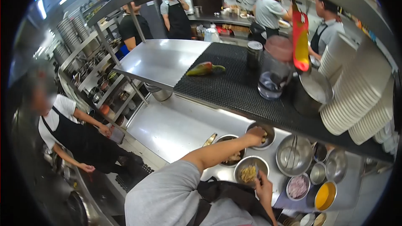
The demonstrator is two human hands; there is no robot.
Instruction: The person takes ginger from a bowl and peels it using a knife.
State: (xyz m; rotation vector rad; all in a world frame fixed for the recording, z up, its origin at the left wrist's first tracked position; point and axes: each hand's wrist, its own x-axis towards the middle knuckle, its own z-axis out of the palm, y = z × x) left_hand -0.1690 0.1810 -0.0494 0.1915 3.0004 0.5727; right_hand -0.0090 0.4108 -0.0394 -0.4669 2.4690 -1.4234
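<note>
My left hand point(256, 135) reaches into a metal bowl point(270, 128) under the raised shelf. Its fingers bend down, closed around something I cannot make out; small yellowish pieces show beside them. In my right hand point(264, 187) is a small knife point(256, 169), its blade pointing up over a second metal bowl point(238, 168). Chopped yellowish pieces point(248, 174) lie in that bowl. Just behind it, partly covered by my left forearm, a third bowl point(222, 139) holds pale brown chunks point(234, 157).
To the right stand a large bowl with a whisk point(293, 150), chopped pink onion point(297, 186) and a pot of orange liquid point(325, 196). The raised shelf point(226, 84) carries a pepper point(205, 69), a jar point(272, 75) and stacked bowls point(356, 96). A co-worker point(79, 134) stands left; several others work behind.
</note>
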